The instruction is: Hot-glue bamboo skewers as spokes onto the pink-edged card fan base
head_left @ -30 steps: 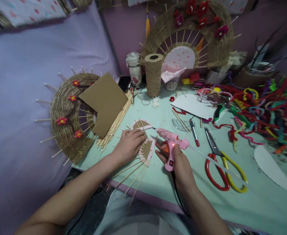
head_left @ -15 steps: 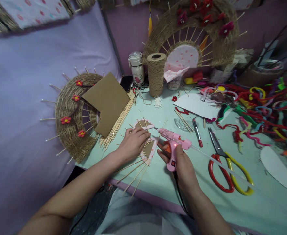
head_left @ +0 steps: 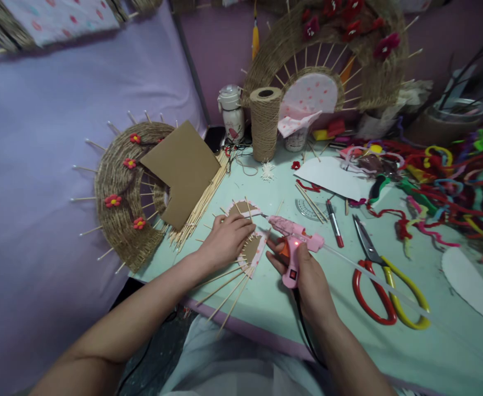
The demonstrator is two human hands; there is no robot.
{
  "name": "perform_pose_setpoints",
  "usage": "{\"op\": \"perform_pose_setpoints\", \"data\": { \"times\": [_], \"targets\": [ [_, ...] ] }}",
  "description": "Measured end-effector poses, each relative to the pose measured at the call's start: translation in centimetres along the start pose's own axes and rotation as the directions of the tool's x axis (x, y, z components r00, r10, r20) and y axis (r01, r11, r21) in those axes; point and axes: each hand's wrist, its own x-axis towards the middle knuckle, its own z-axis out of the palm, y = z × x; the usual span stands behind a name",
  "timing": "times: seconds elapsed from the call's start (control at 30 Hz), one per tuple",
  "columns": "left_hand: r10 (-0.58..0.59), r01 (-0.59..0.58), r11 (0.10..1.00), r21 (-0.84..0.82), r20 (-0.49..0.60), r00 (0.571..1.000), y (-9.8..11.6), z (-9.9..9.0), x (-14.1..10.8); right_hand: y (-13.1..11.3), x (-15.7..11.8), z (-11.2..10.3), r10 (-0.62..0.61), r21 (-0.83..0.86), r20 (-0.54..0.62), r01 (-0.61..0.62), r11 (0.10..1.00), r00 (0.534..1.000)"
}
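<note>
My right hand (head_left: 305, 275) is wrapped round a pink glue gun (head_left: 293, 242) with a lit red light; a clear glue stick sticks out of its back. The gun's nozzle points left, close above a small cardboard piece (head_left: 251, 250) edged with spotted paper. Thin wooden sticks (head_left: 225, 283) fan out from this piece. My left hand (head_left: 231, 236) lies palm down over the piece's left side, fingers close together, pressing on it; whether a stick is pinched under the fingertips is hidden.
Scissors (head_left: 371, 258) and a red marker (head_left: 334, 223) lie right of the gun. Behind stand a twine spool (head_left: 265, 124) and a white bottle (head_left: 232, 115). Brown card (head_left: 183, 170) leans on a woven fan (head_left: 121, 220) at left. Colourful pipe cleaners (head_left: 443, 176) heap at right.
The whole view has shifted very slightly. Both hands, the glue gun and the cardboard piece keep nearly the same places relative to each other.
</note>
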Motion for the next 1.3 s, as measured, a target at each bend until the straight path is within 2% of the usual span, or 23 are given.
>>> {"op": "perform_pose_setpoints", "data": {
  "times": [0.43, 0.73, 1.13, 1.3],
  "targets": [
    [0.011, -0.011, 1.000, -0.003, -0.019, 1.000, 0.0, -0.1, 0.3, 0.4, 0.1, -0.2, -0.025, 0.000, 0.028, 0.025, 1.000, 0.999],
    [0.038, -0.039, 0.999, -0.027, -0.035, 0.999, 0.1, -0.5, 1.5, 0.6, 0.4, -0.5, -0.026, 0.012, 0.037, 0.025, 1.000, 0.999],
    [-0.094, 0.091, 0.979, -0.183, -0.008, 0.995, 0.2, -0.8, 1.8, 0.5, 0.1, -0.2, -0.018, 0.028, 0.025, 0.017, 0.999, 1.000],
    [-0.151, 0.143, 0.972, -0.187, -0.026, 0.988, 0.3, -0.7, 2.0, 0.7, 0.0, -0.4, -0.081, 0.074, -0.078, 0.087, 0.993, 0.994]
  ]
}}
